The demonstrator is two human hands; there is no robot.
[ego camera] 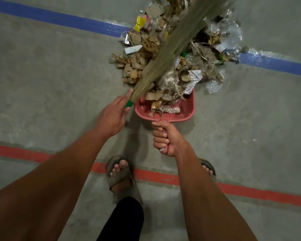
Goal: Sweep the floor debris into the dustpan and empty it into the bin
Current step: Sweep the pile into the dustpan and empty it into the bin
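Note:
A pink dustpan [188, 110] lies on the concrete floor with its mouth facing a heap of debris [174, 49]: torn cardboard, crumpled paper, clear plastic and yellow wrappers. Some scraps lie inside the pan. My right hand [165, 138] grips the dustpan's handle, which is hidden in my fist. My left hand [111, 117] holds the green handle end of a grass broom [177, 39]. The broom's bristles stretch up and to the right over the heap and look blurred. No bin is in view.
A blue tape line [59, 20] crosses the floor under the heap. A red tape line [250, 192] runs below my sandalled feet [120, 176]. Bare concrete lies to the left and right of the heap.

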